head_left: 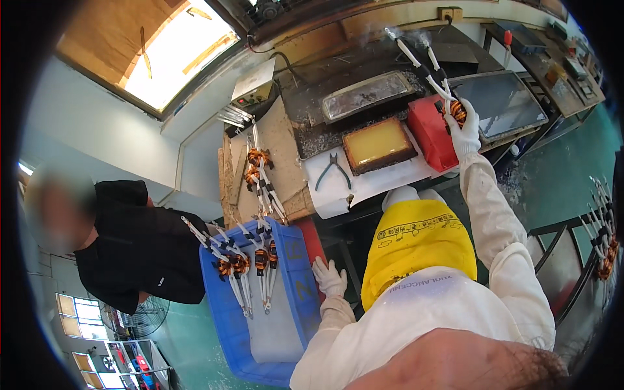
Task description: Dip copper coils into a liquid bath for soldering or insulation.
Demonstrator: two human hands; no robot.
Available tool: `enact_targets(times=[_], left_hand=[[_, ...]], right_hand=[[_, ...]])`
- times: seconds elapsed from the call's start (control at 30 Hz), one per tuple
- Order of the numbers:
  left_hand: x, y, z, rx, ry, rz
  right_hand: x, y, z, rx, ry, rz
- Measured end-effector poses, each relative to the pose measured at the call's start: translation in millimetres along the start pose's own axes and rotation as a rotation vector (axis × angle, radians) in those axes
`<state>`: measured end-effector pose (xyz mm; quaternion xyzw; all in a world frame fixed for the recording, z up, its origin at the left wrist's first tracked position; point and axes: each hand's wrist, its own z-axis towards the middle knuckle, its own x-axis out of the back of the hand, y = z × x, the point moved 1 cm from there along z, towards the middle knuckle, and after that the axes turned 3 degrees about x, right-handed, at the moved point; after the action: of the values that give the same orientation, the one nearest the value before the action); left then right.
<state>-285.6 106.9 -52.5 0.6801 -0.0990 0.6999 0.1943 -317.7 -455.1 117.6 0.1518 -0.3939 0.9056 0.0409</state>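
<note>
My right hand (465, 129), in a white glove, is closed around a copper-wound coil (457, 114). The coil's long white-sleeved leads (429, 73) point away toward the back of the bench, and faint smoke hangs at their bright tips. Beneath the held coil lies a red block or box (431, 134), beside a dark-framed tray of yellowish material (380, 145). My left hand (330, 278), also gloved, has its fingers apart and holds nothing. It is next to the right wall of a blue plastic bin (302, 286), where several similar coils (241, 262) hang over the far rim.
A metal-topped rectangular pot (367, 96) sits behind the yellowish tray. Cutting pliers (333, 173) lie on white paper to its left. More coils (259, 158) rest on the wooden board. A person in black (140, 244) stands left of the bin. Another coil rack (565, 257) is at right.
</note>
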Motion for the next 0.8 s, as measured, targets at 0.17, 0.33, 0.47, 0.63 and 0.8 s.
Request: enact_targets(times=[0.17,0.33,0.47,0.63,0.8], left_hand=[[0.1,1.8,0.1,0.015,-0.022,-0.006],[4.3,0.4,2.6,0.022,-0.027,0.006],[2.2,-2.3,1.6,0.03,-0.045,0.009],[17.9,8.8,5.1,0.081,-0.22,0.011],[8.6,1.4,15.0,0.134,-0.179,-0.091]], right_hand=[[3.3,-2.6,-7.9,0.011,0.043,-0.028],[3.5,-10.8,-12.4,0.041,0.05,-0.026],[1.9,-12.2,-11.9,0.019,0.039,0.003],[8.9,-4.1,-12.6,0.042,0.022,-0.015],[5.9,-7.5,-7.5,0.043,0.009,-0.009]])
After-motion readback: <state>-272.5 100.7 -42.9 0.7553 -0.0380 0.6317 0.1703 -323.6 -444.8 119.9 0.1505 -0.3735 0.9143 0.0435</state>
